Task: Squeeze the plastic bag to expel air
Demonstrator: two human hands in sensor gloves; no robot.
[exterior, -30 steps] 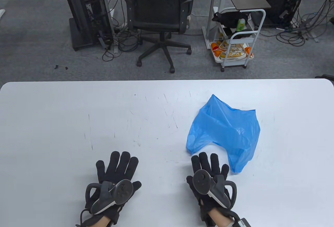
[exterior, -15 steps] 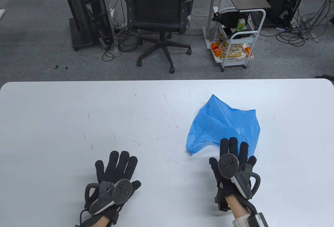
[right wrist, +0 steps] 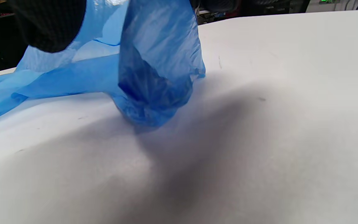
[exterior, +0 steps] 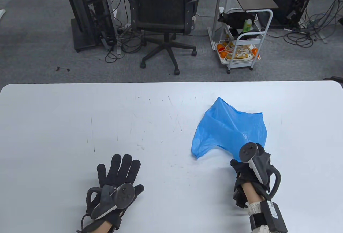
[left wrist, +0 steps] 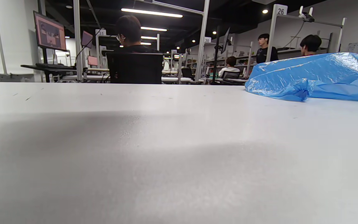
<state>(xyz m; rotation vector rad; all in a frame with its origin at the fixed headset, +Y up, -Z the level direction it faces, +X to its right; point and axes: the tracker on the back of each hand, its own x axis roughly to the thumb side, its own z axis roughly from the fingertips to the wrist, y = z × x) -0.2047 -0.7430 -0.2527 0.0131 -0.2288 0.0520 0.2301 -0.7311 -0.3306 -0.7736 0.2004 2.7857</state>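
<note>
A crumpled blue plastic bag (exterior: 230,128) lies on the white table (exterior: 80,123), right of centre. My right hand (exterior: 242,167) is at the bag's near right end, turned on its edge, and grips that end. In the right wrist view the gripped end of the bag (right wrist: 157,77) hangs from my fingers (right wrist: 48,25) and is lifted, with its lowest fold touching the table. My left hand (exterior: 118,171) rests flat on the table at the near left, fingers spread, holding nothing. The left wrist view shows the bag (left wrist: 315,74) at the far right and no fingers.
The table's far edge runs across the middle of the table view. Beyond it on the floor stand an office chair (exterior: 163,7), a white cart (exterior: 241,42) and computer towers. The tabletop carries only faint scratch marks.
My right hand moved forward and to the right onto the bag's near right end, turned on its edge and closed on the plastic. My left hand stayed in place.
</note>
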